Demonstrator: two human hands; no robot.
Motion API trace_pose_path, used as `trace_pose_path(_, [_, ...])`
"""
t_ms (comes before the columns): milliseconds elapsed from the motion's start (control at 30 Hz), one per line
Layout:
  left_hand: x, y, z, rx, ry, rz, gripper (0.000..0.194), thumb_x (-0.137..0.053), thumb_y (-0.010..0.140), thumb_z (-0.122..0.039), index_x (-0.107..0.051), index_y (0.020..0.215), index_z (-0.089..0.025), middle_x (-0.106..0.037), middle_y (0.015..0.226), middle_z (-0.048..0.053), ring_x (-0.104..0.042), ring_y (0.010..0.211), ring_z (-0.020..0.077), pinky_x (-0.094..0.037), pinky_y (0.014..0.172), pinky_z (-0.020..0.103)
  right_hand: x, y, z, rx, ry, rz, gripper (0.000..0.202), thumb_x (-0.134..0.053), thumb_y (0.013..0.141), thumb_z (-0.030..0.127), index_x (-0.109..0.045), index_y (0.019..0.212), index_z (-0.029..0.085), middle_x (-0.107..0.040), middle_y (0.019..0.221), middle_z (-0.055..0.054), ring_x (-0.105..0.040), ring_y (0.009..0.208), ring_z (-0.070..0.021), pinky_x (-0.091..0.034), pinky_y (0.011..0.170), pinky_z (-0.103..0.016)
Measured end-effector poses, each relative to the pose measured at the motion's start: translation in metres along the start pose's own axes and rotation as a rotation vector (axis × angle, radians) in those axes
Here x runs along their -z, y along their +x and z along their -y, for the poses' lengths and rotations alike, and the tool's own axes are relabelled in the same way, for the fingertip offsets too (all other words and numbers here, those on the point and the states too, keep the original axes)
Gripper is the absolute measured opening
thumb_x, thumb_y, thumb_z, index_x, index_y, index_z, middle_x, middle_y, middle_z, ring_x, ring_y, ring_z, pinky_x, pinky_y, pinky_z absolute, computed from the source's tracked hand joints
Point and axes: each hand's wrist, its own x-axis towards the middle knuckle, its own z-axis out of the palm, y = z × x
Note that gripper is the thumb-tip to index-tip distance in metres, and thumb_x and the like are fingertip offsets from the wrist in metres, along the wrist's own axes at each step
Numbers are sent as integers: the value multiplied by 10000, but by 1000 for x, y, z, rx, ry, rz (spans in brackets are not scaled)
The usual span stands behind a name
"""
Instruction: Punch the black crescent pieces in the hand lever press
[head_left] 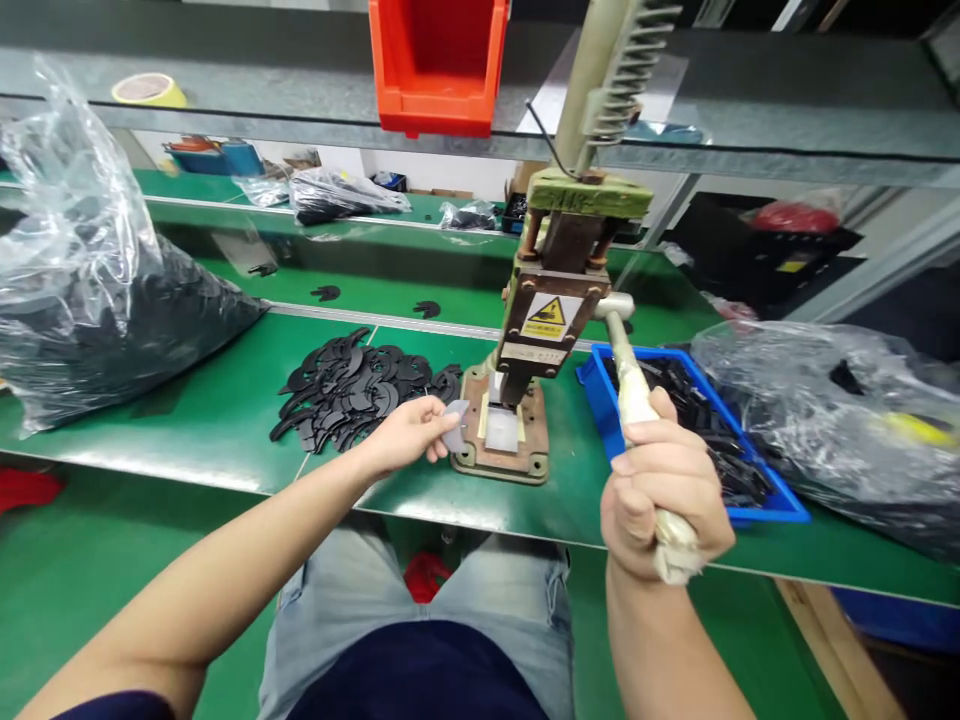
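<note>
My left hand (415,432) pinches a small greyish translucent piece (454,428) beside the base of a hand press (551,310). Wrapped round the taped lever handle (636,395) of the press is my right hand (664,490). Under the press ram, a pale square block (502,429) sits on the brown base plate (532,440). A pile of black curved parts (360,385) lies on the green bench just left of the press.
A blue tray (780,503) of black parts stands right of the press. Bulging plastic bags flank the bench at the left (112,300) and right (847,420). An orange bin (439,112) and yellow tape roll (150,90) are on the shelf above. Loose black parts lie behind.
</note>
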Motion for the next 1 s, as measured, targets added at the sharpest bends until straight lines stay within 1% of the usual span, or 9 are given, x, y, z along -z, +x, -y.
trace_pose_path(67, [-17,29,-7,21,-26,3,440,-790,896,-547,-543,834,-187,-689,559,5,-615,442,105,-464,467,181,1,-1,0,-5,1,6,222,-711,918,340,-627,738,241,-678,760,39,-712,871,-194,-563,1113,-684])
trace_pose_path(133, [-29,51,-12,54,-25,2,383,-780,933,-461,-538,830,-183,-686,545,5,-617,433,102,-473,470,177,2,-2,0,-8,10,14,208,-715,911,335,-625,747,246,-677,759,45,-709,871,-196,-560,1113,-683])
trace_pose_path(200, [-36,65,-15,87,6,14,346,-760,962,-410,-537,833,-179,-691,544,11,-624,430,101,-478,472,172,3,-2,0,-7,20,16,202,-714,909,334,-622,751,246,-673,760,49,-706,874,-195,-557,1109,-687])
trace_pose_path(300, [-40,77,-15,119,75,32,331,-755,969,-404,-545,856,-175,-696,551,19,-621,421,103,-473,461,170,2,0,1,-2,35,15,199,-708,907,319,-619,748,239,-663,754,42,-701,878,-196,-552,1105,-694])
trace_pose_path(500, [-40,89,-20,146,204,103,242,-734,985,-331,-542,941,-192,-629,529,-41,-594,397,103,-456,429,168,-1,-2,5,-57,48,-23,210,-696,924,320,-617,742,248,-644,760,35,-691,901,-204,-538,1139,-682])
trace_pose_path(667, [-42,92,-35,225,304,163,152,-687,1013,-290,-574,1012,-189,-580,496,-59,-580,389,99,-440,428,154,-1,-5,5,-94,4,-16,232,-669,941,353,-596,733,281,-621,739,45,-697,895,-188,-551,1175,-580])
trace_pose_path(767, [-43,92,-42,249,347,167,169,-714,991,-281,-603,1066,-177,-581,490,-59,-572,383,96,-441,437,153,-1,-5,3,-65,20,-23,205,-675,916,305,-593,733,262,-635,743,43,-698,882,-188,-548,1160,-608])
trace_pose_path(867, [-45,93,-43,251,336,181,185,-700,989,-262,-617,1129,-176,-595,502,-51,-574,388,106,-463,449,171,-2,-3,1,-37,24,-30,176,-682,898,279,-615,740,242,-655,755,35,-699,880,-193,-535,1151,-648])
trace_pose_path(1000, [-48,91,-40,191,280,113,201,-675,995,-288,-613,1147,-171,-614,530,-35,-583,405,121,-463,450,189,0,1,-1,12,14,10,150,-691,884,290,-630,751,257,-660,747,42,-704,862,-196,-555,1124,-644])
